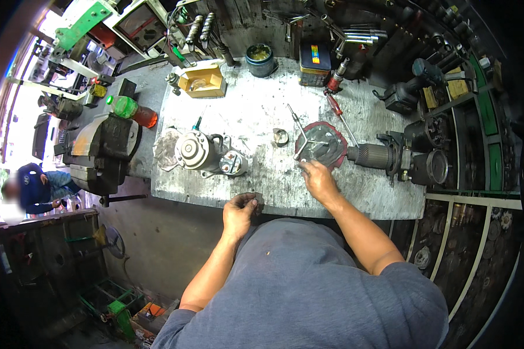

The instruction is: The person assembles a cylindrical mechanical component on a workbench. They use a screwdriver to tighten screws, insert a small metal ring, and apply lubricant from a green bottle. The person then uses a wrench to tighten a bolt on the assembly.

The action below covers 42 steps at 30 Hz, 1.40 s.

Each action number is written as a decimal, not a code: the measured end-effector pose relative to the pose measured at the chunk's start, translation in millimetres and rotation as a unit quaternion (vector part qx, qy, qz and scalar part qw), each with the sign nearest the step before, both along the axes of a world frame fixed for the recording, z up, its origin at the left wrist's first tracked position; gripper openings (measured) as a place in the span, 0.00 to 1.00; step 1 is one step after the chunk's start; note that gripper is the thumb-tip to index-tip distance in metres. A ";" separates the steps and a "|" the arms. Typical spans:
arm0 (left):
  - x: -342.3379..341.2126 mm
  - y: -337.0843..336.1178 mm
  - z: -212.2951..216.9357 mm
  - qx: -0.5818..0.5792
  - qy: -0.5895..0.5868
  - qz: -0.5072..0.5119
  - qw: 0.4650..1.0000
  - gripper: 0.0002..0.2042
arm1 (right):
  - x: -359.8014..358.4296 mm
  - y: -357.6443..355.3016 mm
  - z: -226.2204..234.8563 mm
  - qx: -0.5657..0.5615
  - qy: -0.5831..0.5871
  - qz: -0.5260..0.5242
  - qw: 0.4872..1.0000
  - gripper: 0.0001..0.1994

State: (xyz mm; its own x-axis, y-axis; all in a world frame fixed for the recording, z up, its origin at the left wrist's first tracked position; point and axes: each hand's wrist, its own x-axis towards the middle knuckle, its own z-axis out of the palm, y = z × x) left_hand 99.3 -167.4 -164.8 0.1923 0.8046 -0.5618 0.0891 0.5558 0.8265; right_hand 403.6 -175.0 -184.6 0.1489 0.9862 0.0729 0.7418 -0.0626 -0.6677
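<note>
My left hand [240, 215] is closed at the front edge of the workbench, thumb against fingers. What it pinches, if anything, I cannot make out. My right hand [320, 182] reaches over the bench to the near rim of a round, dark tray with a red edge [333, 152]. Its fingers are curled together, and their contents are hidden. A three-armed socket wrench [306, 141] lies across the tray beside those fingertips. Left of it stands a small metal ring or cap [280, 137]. A silver starter motor [193, 150] with its solenoid [233, 163] sits beyond my left hand.
A motor armature [374, 156] lies at the right, near a red screwdriver [334, 104]. An open cardboard box [204, 81], a grease tub [259, 60] and a cordless impact wrench [410, 87] stand farther back. A bench vise [102, 145] and a bottle [132, 110] are left. Another person [41, 186] is far left.
</note>
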 end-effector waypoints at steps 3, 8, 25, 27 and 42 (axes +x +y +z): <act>-7.5 11.7 11.7 0.019 0.027 -0.022 0.999 0.13 | -3.9 1.0 1.8 -0.018 -0.027 0.007 0.999 0.06; -19.3 25.8 37.3 0.017 0.038 -0.032 0.999 0.12 | -9.6 5.9 3.0 -0.065 -0.103 0.023 0.992 0.07; -81.1 54.5 16.6 0.059 0.046 -0.064 0.995 0.12 | -39.5 -2.1 6.8 -0.026 -0.086 -0.107 0.990 0.10; -84.3 56.3 17.2 0.070 0.049 -0.067 0.994 0.12 | -50.0 7.4 32.8 -0.010 0.057 -0.130 0.990 0.09; -94.5 38.4 32.6 0.121 0.034 0.012 0.992 0.12 | -122.5 97.5 204.6 0.017 0.175 0.074 0.982 0.08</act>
